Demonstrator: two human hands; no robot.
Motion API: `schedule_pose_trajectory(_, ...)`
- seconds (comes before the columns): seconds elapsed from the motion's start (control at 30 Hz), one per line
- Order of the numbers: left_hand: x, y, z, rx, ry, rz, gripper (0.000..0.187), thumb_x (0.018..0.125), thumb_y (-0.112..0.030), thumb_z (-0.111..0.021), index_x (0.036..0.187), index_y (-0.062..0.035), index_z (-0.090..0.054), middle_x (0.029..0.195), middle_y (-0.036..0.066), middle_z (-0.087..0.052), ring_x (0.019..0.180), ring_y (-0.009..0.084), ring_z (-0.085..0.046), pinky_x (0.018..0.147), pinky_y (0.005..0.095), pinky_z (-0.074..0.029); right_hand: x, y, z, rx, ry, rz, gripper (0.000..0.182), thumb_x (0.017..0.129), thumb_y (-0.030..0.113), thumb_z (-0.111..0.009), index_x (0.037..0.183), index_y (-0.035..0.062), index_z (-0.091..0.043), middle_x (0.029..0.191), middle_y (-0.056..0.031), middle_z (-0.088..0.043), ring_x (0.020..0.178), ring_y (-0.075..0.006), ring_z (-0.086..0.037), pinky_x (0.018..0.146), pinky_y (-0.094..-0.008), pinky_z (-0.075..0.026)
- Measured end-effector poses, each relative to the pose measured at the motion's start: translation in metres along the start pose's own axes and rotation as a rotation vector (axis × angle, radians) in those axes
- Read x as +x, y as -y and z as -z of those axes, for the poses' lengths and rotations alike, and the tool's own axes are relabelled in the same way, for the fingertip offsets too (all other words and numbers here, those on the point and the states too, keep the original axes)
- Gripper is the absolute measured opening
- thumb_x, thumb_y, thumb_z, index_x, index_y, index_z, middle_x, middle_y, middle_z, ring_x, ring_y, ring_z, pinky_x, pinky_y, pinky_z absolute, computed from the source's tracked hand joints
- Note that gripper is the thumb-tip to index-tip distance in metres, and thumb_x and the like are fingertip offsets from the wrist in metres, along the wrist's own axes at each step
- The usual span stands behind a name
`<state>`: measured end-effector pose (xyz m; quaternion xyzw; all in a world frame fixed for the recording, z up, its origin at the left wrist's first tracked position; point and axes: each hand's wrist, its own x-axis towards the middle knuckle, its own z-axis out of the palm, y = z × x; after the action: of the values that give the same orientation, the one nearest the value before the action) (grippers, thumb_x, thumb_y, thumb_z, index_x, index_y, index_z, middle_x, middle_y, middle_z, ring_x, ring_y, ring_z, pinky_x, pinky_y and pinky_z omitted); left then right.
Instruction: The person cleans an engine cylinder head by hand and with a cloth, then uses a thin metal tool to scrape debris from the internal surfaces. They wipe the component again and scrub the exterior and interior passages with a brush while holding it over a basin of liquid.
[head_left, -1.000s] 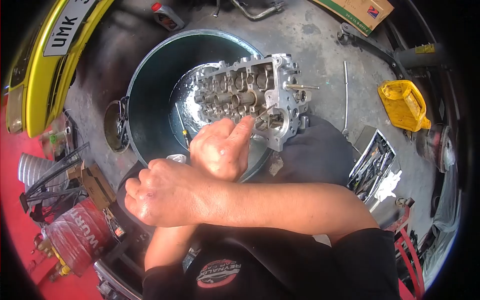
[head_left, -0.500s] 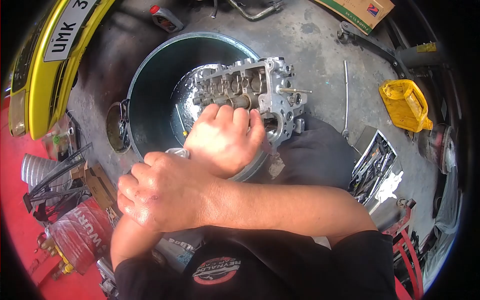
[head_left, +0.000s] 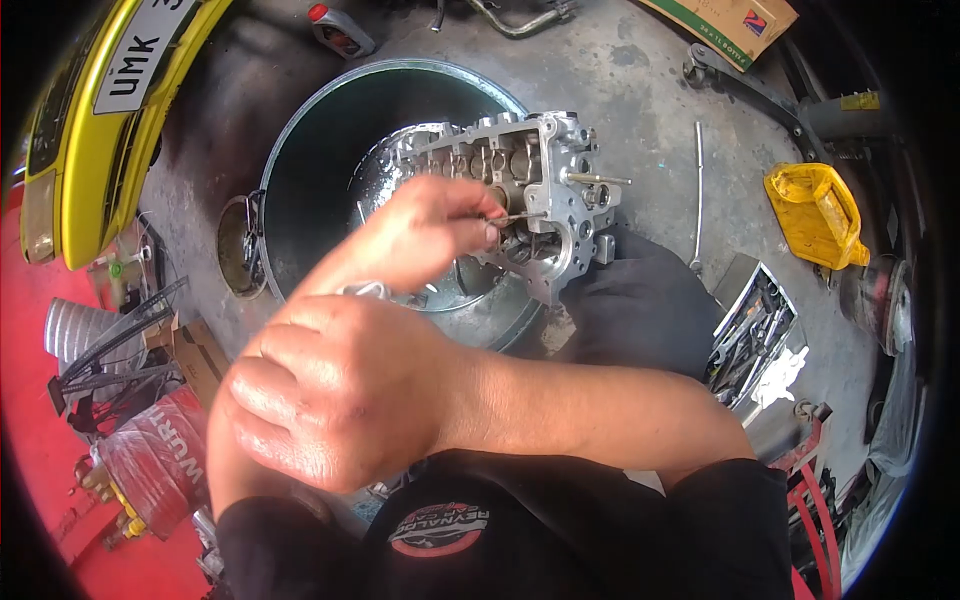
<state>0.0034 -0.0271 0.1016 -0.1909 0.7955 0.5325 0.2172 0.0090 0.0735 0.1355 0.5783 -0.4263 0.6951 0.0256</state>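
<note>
silver-grey metal cylinder head with open rectangular cavities [head_left: 553, 195], head view: it sits aslant, its far end over the inside of a large, round, dark green tub [head_left: 415, 64] and its near end close to a dark-clothed leg [head_left: 640, 300]. what bears its weight is hidden. the left hand [head_left: 425, 235] is at the cavities, thumb and forefinger pinching a thin, dark, rod-like metal piece [head_left: 520, 216] that points toward the end face; its remaining fingers are curled and partly hidden. the right hand [head_left: 345, 390] is nearer the camera, its fingers curled tightly together in a fist, overlapping the left forearm in view; whether it touches that forearm, or encloses anything, cannot be told. a small, whitish, shiny object [head_left: 367, 290] shows just beyond the fist. an open metal tray of tools [head_left: 757, 325] lies beyond the leg.

likely faults, by judgement: the thin piece, held only at the fingertips, could slip if the skin, which looks glossy, is oily, and drop into a cavity or the tub. uneven sideways pressure could rock the slanted casting, should its support be narrow. the crossed arms could also hamper control, as one wrist may knock the other and jolt the pinch.
</note>
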Motion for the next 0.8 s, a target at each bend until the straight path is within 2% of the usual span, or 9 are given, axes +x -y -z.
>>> schedule_pose_trajectory(0.03,-0.008,0.007,-0.016,0.068,-0.153,-0.081,0.025,0.088,-0.010,-0.069,0.110,0.0008,-0.070,0.091,0.013,-0.073,0.083,0.0209,-0.068,0.077,0.0345,-0.052,-0.002,0.002,0.008,-0.033,0.085,-0.005,0.016,0.077,0.021,-0.066,0.067,0.0091,-0.064,0.068,-0.0024,-0.057,0.060,-0.0192,-0.058,0.054,-0.0340,-0.043)
schedule_pose_trajectory(0.13,-0.029,0.005,-0.039,0.358,-0.388,-0.270,0.024,0.087,-0.005,-0.068,0.110,-0.0001,-0.070,0.088,0.017,-0.072,0.076,0.0323,-0.070,0.071,0.0366,-0.054,-0.009,0.002,-0.001,-0.035,0.054,0.008,0.020,0.065,0.022,-0.065,0.074,0.0048,-0.064,0.069,-0.0021,-0.050,0.058,-0.0167,-0.052,0.049,-0.0307,-0.040)
schedule_pose_trajectory(0.17,-0.026,0.011,-0.045,0.473,-0.515,-0.471,0.027,0.080,0.001,-0.068,0.107,-0.0003,-0.070,0.078,0.017,-0.068,0.065,0.0360,-0.066,0.057,0.0380,-0.052,-0.009,0.001,0.000,-0.032,0.074,0.008,0.020,0.065,0.022,-0.065,0.076,0.0047,-0.065,0.069,-0.0018,-0.050,0.058,-0.0164,-0.052,0.049,-0.0308,-0.040)
schedule_pose_trajectory(0.27,-0.034,0.009,-0.060,0.737,-0.579,-0.467,0.031,0.073,0.004,-0.068,0.103,-0.0006,-0.070,0.068,0.012,-0.062,0.058,0.0288,-0.063,0.050,0.0383,-0.048,-0.008,-0.002,0.003,-0.026,0.124,0.013,0.022,0.067,0.022,-0.065,0.079,0.0042,-0.065,0.070,-0.0013,-0.050,0.059,-0.0155,-0.052,0.049,-0.0308,-0.040)
schedule_pose_trajectory(0.3,-0.032,0.014,-0.064,0.791,-0.625,-0.539,0.034,0.069,0.003,-0.066,0.102,-0.0009,-0.069,0.063,0.008,-0.055,0.051,0.0239,-0.059,0.044,0.0368,-0.043,-0.009,-0.002,0.003,-0.031,0.136,0.015,0.022,0.067,0.022,-0.066,0.080,0.0040,-0.065,0.070,-0.0013,-0.050,0.059,-0.0153,-0.052,0.049,-0.0308,-0.040)
schedule_pose_trajectory(0.5,-0.034,0.010,-0.082,0.952,-0.598,-0.487,0.045,0.067,-0.002,-0.065,0.113,-0.0008,-0.065,0.067,0.007,-0.055,0.054,0.0235,-0.058,0.047,0.0369,-0.046,-0.014,-0.004,0.003,-0.037,0.135,0.009,0.022,0.070,0.023,-0.066,0.082,0.0045,-0.066,0.072,-0.0011,-0.050,0.060,-0.0149,-0.053,0.050,-0.0302,-0.041)
schedule_pose_trajectory(0.6,-0.038,0.005,-0.097,1.050,-0.593,-0.363,0.049,0.066,-0.004,-0.066,0.116,-0.0010,-0.064,0.067,0.008,-0.055,0.055,0.0246,-0.058,0.049,0.0379,-0.046,-0.012,-0.003,0.005,-0.040,0.162,0.003,0.021,0.071,0.023,-0.066,0.083,0.0050,-0.066,0.072,-0.0008,-0.050,0.061,-0.0149,-0.053,0.051,-0.0299,-0.042)
schedule_pose_trajectory(0.73,-0.039,-0.001,-0.099,1.030,-0.589,-0.338,0.051,0.065,-0.005,-0.067,0.116,-0.0003,-0.064,0.068,0.008,-0.055,0.055,0.0248,-0.058,0.049,0.0379,-0.045,-0.014,-0.001,0.005,-0.046,0.166,-0.006,0.021,0.072,0.023,-0.066,0.083,0.0052,-0.065,0.072,-0.0004,-0.049,0.060,-0.0151,-0.052,0.051,-0.0298,-0.042)
schedule_pose_trajectory(0.8,-0.039,0.002,-0.096,1.012,-0.578,-0.366,0.051,0.065,-0.006,-0.066,0.116,0.0001,-0.064,0.069,0.008,-0.056,0.054,0.0247,-0.057,0.049,0.0381,-0.045,-0.013,0.001,0.006,-0.046,0.184,-0.026,0.012,0.075,0.020,-0.066,0.073,0.0085,-0.064,0.068,-0.0015,-0.054,0.061,-0.0170,-0.057,0.054,-0.0324,-0.044)
